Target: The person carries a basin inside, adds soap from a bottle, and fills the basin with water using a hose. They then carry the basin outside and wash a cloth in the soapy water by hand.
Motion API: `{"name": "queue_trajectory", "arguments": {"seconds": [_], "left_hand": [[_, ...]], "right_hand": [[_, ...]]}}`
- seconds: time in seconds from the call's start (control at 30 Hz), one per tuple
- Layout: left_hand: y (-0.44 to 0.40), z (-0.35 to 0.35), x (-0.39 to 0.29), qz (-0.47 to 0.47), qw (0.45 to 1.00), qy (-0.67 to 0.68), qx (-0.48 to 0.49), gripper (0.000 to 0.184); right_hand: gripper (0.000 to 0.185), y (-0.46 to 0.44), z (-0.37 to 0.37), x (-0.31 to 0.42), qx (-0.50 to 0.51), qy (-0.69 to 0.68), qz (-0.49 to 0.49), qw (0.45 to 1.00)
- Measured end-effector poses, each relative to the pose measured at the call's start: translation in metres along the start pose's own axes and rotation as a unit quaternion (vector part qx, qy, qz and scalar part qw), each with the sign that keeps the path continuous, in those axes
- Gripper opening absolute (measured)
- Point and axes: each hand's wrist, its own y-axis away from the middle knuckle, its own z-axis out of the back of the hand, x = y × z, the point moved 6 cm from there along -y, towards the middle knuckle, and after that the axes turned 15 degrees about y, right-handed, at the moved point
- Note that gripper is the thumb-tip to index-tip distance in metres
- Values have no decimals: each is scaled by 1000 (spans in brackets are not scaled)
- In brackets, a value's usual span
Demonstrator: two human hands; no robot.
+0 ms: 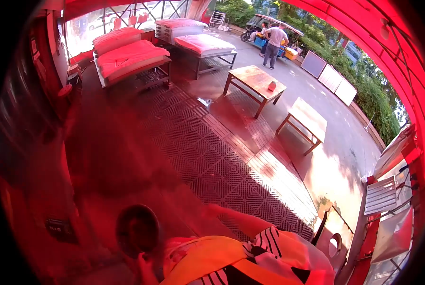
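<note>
At the bottom left, my left hand [147,266] is closed on the near rim of a dark round bowl [137,227]. The bowl's inside is too dark for me to make out what it holds. My right hand [215,209] reaches out from a striped sleeve over the floor mat [203,161]. It is blurred, and its fingers cannot be made out. An orange apron [207,259] covers my front.
Cloth-covered stands [134,57] are at the upper left. Two wooden tables, one [255,80] with a small red box [272,86], stand ahead. Beyond them a person [274,42] stands beside a cart. A slatted folding chair [381,194] is at the right.
</note>
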Motion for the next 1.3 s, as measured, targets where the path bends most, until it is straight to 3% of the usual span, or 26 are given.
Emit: {"name": "queue_trajectory", "arguments": {"seconds": [0.17,0.33,0.4,0.43,0.53,0.57,0.6,0.63,0.73,0.83,0.97,1.0,1.07,1.1,1.13,1.17,1.27,1.3], "left_hand": [[-70,-101,-24,26,996,-51,74,11],[-75,-231,-21,54,974,-163,149,12],[-103,-275,-17,67,962,-210,162,13],[-119,-296,-12,91,941,-236,224,19],[-134,-338,13,123,933,-259,217,21],[-130,-354,26,118,937,-259,202,20],[-104,-377,48,110,940,-263,189,18],[-93,-388,62,101,942,-268,174,17],[-150,-401,101,97,941,-277,167,16],[-185,-415,153,95,922,-336,164,16],[-231,-436,239,153,904,-372,143,15],[-241,-437,273,129,873,-424,202,15],[-254,-441,331,47,818,-480,312,16],[-250,-450,345,19,821,-480,309,16],[-247,-459,358,-8,823,-479,304,17],[-251,-462,377,-1,852,-460,250,18],[-224,-472,513,64,915,-386,99,19],[-235,-477,555,79,903,-403,128,20]], "right_hand": [[30,36,16,-10,-95,-110,-83,986],[31,93,-26,-102,-49,82,-194,976],[31,107,-87,-159,-24,29,-258,966],[29,113,-100,-165,-42,35,-268,962],[22,138,-133,-158,-154,158,-259,940],[22,147,-156,-163,-155,-88,-325,929],[22,153,-161,-149,-151,-331,-371,854],[21,157,-160,-126,-140,-553,-393,721],[27,166,-129,-106,-151,-427,-369,812],[30,166,-150,-148,-200,-409,-368,811],[27,172,-200,-242,-246,-578,-410,661],[26,177,-214,-264,-283,-604,-419,617],[24,190,-238,-313,-314,-595,-460,579],[23,198,-250,-330,-357,-649,-447,502],[23,210,-252,-339,-333,-667,-474,468],[23,216,-261,-349,-345,-724,-446,398],[26,250,-249,-392,-278,-765,-420,401],[25,263,-252,-422,-271,-756,-431,412]]}}
